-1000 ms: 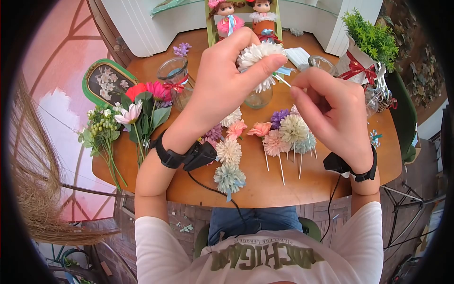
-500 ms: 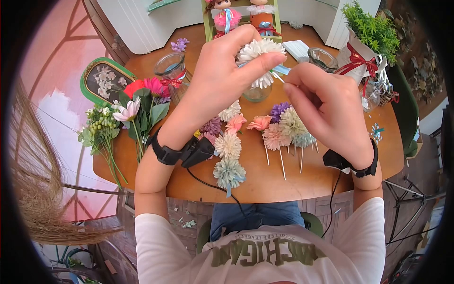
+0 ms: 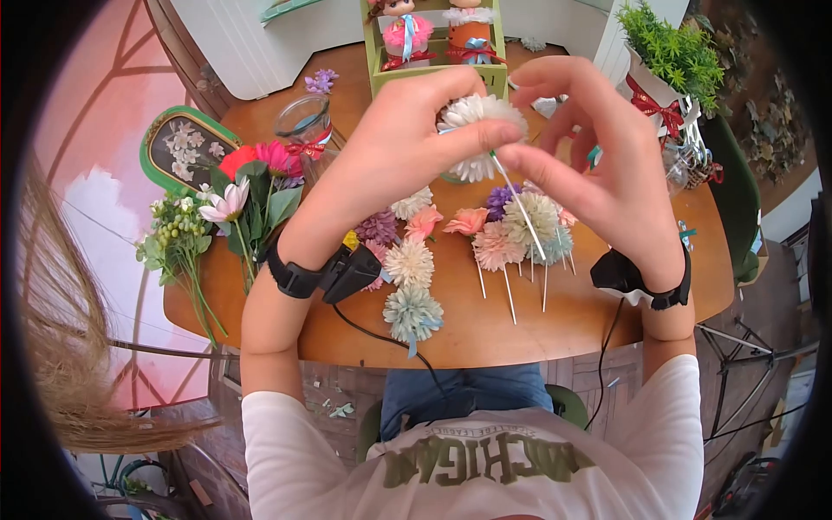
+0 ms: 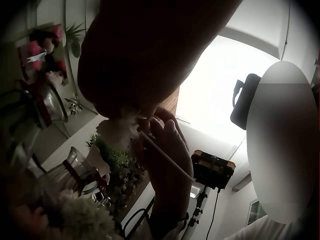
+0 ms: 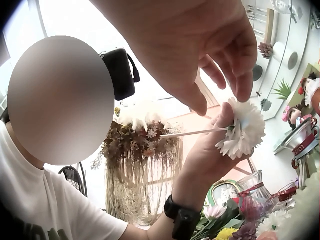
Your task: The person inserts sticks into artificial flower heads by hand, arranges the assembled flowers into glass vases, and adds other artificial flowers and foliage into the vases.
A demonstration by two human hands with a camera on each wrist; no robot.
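In the head view, my left hand [image 3: 407, 130] pinches a white artificial flower [image 3: 472, 165] just under its bloom. A thin white stick stem [image 3: 524, 212] slants down from the flower toward me. My right hand [image 3: 611, 160] is beside the bloom with its fingers spread and loosely bent. The right wrist view shows its fingertips right at the white petals [image 5: 247, 137] and its thumb apart from the stem. A bit of light blue shows among those petals. Dark in the left wrist view, the flower [image 4: 117, 132] lies between both hands.
Several pompom flowers on sticks [image 3: 498, 247] lie below my hands. Left of them runs a column of flower heads [image 3: 407, 263]. Farther left are a bouquet [image 3: 227, 204], a glass vase [image 3: 303, 117] and a green frame [image 3: 156, 160]. A doll box [image 3: 377, 61] stands behind.
My right hand has let go of the stem and spread its fingers, moving up beside the bloom. The stick now points down toward me, fully in sight. My left hand keeps its hold.
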